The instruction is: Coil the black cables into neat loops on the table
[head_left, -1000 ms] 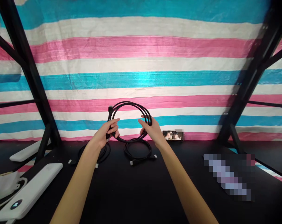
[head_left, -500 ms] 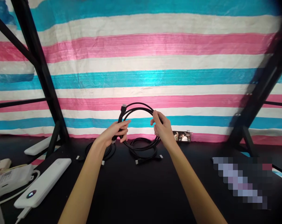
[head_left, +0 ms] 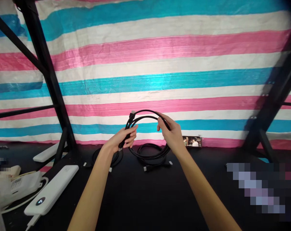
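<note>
A black cable (head_left: 149, 157), looped into a coil, is held up between my two hands above the table. My left hand (head_left: 122, 138) is closed around the coil's left side, where a plug (head_left: 132, 114) sticks up above the fingers and another plug end shows below them. The coil's right side is gripped by my right hand (head_left: 172, 130), thumb and fingers closed on the strands. Beneath it, a second coiled black cable (head_left: 157, 166) lies on the table with its two plugs toward me. Another coiled cable (head_left: 116, 162) lies partly hidden behind my left forearm.
A white power bank (head_left: 55, 189) with a cord plugged in lies at the left, near white adapters (head_left: 27, 184). A phone (head_left: 192, 141) leans at the back of the black table (head_left: 145, 199). Black frame posts (head_left: 55, 86) stand at both sides before a striped sheet (head_left: 159, 80).
My right hand has shifted along the coil, and the upper outer strand now lies in its grip with the others. The whole view has moved slightly, so everything sits further right.
</note>
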{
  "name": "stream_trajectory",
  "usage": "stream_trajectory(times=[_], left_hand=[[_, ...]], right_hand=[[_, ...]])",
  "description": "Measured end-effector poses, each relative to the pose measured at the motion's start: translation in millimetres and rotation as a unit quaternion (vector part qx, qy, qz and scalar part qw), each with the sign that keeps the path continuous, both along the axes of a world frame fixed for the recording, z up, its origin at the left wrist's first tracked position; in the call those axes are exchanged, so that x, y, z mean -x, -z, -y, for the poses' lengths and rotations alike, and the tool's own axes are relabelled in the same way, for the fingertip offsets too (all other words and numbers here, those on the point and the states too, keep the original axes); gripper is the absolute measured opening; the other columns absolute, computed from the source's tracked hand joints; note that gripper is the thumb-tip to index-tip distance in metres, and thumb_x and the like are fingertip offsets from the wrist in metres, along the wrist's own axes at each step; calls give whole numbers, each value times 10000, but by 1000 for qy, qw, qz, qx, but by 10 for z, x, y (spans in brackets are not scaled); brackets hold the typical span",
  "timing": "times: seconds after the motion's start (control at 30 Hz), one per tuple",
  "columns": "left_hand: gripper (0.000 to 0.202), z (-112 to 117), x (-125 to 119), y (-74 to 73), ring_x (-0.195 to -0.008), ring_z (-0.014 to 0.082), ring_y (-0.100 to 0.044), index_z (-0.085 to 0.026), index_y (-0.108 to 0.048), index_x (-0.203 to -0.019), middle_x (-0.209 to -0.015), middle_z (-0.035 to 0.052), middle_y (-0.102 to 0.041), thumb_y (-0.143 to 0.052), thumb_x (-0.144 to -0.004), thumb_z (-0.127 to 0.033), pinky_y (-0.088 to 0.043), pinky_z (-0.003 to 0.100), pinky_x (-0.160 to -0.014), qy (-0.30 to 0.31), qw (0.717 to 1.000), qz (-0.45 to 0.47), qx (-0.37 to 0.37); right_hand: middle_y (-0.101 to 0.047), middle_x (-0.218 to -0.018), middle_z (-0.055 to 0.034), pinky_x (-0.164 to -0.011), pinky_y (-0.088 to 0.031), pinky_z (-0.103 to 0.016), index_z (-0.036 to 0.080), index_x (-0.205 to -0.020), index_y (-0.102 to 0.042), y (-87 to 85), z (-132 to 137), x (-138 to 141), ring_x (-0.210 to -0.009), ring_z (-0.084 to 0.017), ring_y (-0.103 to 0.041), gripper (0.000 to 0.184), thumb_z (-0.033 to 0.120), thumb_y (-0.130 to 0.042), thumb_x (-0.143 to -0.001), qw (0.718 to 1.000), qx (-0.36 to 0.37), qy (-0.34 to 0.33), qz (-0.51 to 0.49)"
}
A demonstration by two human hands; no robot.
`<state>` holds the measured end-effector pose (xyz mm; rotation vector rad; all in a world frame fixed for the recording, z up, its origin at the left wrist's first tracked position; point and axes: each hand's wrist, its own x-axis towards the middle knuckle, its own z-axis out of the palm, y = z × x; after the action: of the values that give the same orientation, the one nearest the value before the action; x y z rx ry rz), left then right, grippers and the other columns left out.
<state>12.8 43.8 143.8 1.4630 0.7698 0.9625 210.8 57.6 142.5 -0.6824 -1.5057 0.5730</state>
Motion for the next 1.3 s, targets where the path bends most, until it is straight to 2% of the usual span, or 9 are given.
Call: stream_trajectory(times=[0.07,0.2,0.37,0.53,0.7,0.83,0.97,1.17,1.3], left_hand=[[442,4,-7,-4,-269,28,-235,-188,-360,-589,-387,-109,-253,-501,-883,-487,-357,182,-408,22,1000,18,5],[461,-31,-2,-1,-247,30,-195,-188,-399,-619,-366,-122,-234,-488,-853,-576,-346,180,-374,53,997,56,10],[564,-109,-26,11,-233,42,-250,-178,-440,-604,-356,-99,-277,-327,-862,-667,-356,195,-368,89,991,102,18],[534,-96,-53,9,-254,61,-351,-169,-474,-613,-361,-85,-321,-386,-863,-633,-410,209,-420,106,989,99,0],[472,-58,-32,-1,-320,77,-444,-169,-498,-650,-389,-82,-338,-429,-871,-581,-466,216,-505,58,995,78,-9],[457,-84,-59,12,-269,40,-307,-180,-437,-617,-386,-105,-272,-469,-859,-567,-412,182,-426,41,995,91,14],[507,-119,-145,42,-245,37,-245,-191,-387,-570,-360,-103,-249,-420,-858,-607,-345,178,-364,31,999,31,24],[516,-89,-128,48,-267,50,-317,-175,-464,-592,-374,-87,-297,-414,-850,-620,-355,190,-396,13,1000,-25,4],[527,-41,-52,42,-300,84,-432,-158,-580,-769,-408,-82,-368,-387,-849,-642,-420,218,-455,54,998,-31,23]], right_hand=[[-542,-615,10,-455,-302,-238,170,-1139,-655,39,-42,19,-485,-86,-357,378,397,-528,-864,999,-23,44,14],[-586,-654,0,-465,-317,-240,168,-1075,-675,96,-122,24,-464,-85,-386,347,397,-501,-880,997,-35,69,25],[-542,-578,8,-513,-328,-240,167,-931,-666,121,-154,10,-506,-113,-455,276,343,-455,-901,987,-75,126,59],[-476,-544,28,-515,-298,-250,193,-866,-618,136,-135,-11,-497,-123,-430,263,361,-422,-914,981,-73,161,82],[-473,-549,30,-499,-305,-247,187,-877,-618,122,-165,-47,-490,-115,-431,264,374,-433,-902,988,-68,124,68],[-569,-639,2,-532,-373,-244,176,-986,-630,125,-172,-33,-526,-117,-482,286,401,-488,-884,995,-56,51,65],[-669,-851,-30,-610,-408,-260,251,-1192,-621,183,-141,31,-570,-117,-512,344,379,-493,-899,979,-84,99,160],[-692,-925,-53,-681,-435,-257,214,-1067,-674,218,-143,86,-742,-155,-605,279,326,-469,-914,974,-122,80,174],[-698,-823,-45,-632,-413,-249,200,-998,-676,180,-132,62,-679,-155,-607,254,321,-473,-906,965,-108,131,200]])
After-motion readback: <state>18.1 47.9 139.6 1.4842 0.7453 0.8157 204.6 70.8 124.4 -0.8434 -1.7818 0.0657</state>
